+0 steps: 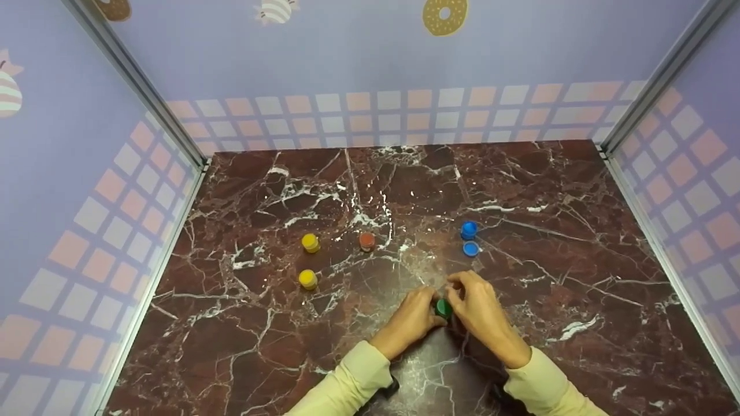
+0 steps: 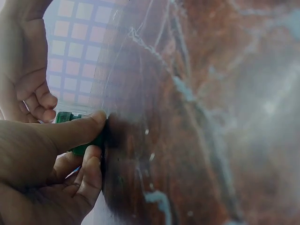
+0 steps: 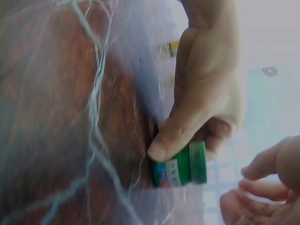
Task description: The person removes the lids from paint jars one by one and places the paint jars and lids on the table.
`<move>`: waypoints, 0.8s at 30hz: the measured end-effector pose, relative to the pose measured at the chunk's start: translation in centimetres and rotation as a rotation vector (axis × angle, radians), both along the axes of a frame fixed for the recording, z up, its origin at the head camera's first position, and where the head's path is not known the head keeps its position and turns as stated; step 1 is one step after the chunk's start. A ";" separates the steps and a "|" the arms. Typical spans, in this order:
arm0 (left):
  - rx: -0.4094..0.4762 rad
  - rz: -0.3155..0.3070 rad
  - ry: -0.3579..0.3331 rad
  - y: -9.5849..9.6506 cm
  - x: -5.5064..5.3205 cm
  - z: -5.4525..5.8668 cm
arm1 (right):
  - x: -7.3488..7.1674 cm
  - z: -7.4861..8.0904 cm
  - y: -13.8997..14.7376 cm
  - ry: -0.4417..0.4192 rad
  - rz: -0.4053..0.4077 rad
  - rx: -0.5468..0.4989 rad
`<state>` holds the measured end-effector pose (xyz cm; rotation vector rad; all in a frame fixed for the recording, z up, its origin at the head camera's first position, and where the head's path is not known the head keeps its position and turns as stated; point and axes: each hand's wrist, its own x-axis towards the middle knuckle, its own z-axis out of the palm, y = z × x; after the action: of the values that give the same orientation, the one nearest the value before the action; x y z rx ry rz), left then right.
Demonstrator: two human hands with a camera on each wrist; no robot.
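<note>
A small green paint jar [image 1: 443,308] with a ribbed green lid [image 3: 198,162] stands on the marble-patterned table near its front middle. My left hand [image 1: 411,315] grips the jar low on its body, thumb on one side and fingers round the other, as the left wrist view also shows. A printed label [image 3: 168,173] shows below the thumb in the right wrist view. Beside the lid, my right hand [image 1: 480,303] hovers with loosely bent fingers; a gap separates its fingertips [image 3: 251,172] from the lid.
Farther back on the right stands an uncapped blue jar [image 1: 469,230], its blue lid [image 1: 470,249] lying just in front. Two yellow-lidded jars [image 1: 310,242] stand to the left, with a red-brown-lidded jar [image 1: 367,241] between the groups. Patterned walls [image 1: 370,63] enclose the table's back and sides.
</note>
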<state>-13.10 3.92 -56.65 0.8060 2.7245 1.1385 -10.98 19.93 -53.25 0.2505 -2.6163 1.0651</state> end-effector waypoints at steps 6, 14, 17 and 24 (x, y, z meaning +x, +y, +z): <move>-0.019 0.004 0.008 0.1 0.0 -0.1 | 1.1 0.2 -1.1 -0.045 -0.011 0.154; 0.008 -0.021 0.080 0.0 0.1 -0.2 | 2.1 -0.4 -1.8 0.045 0.004 0.289; 0.007 -0.018 0.085 0.0 0.1 -0.3 | 2.2 -0.6 -1.9 0.060 0.005 0.307; -0.006 -0.007 0.068 0.1 0.1 -0.2 | 2.0 -0.3 -1.8 0.040 0.052 0.300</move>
<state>-13.05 4.05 -56.85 0.8682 2.7760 1.1218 -9.03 18.16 -53.54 0.4036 -2.7390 0.6702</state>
